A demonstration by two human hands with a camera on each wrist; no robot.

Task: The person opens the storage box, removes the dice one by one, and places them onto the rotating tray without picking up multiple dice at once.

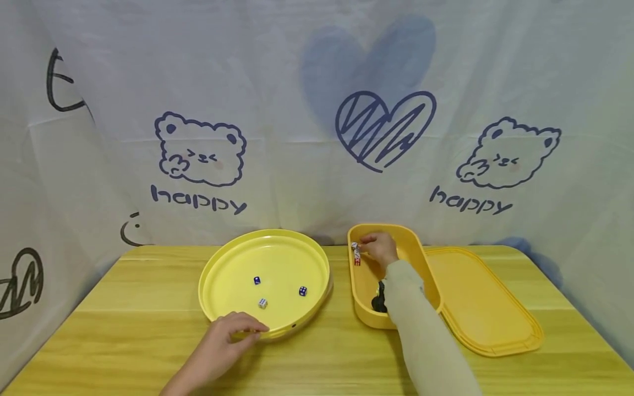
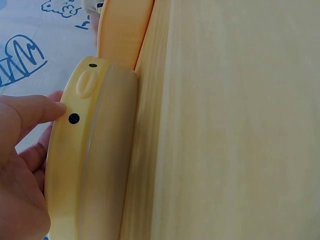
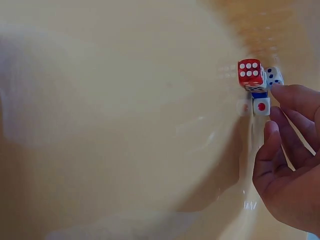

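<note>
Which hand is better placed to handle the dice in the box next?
Right, I'd say: the right hand is already inside the box, fingers right by the dice. The left hand is at the tray, away from the box.

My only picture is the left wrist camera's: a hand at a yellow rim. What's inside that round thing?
Observer: The round tray holds two blue dice and one white die.
Visitor: What is the other hand near?
Observer: The right hand is inside the yellow box, beside a small cluster of dice.
Visitor: Any red ones there?
Observer: Yes, the right wrist view shows a red die with six white dots facing the camera.
</note>
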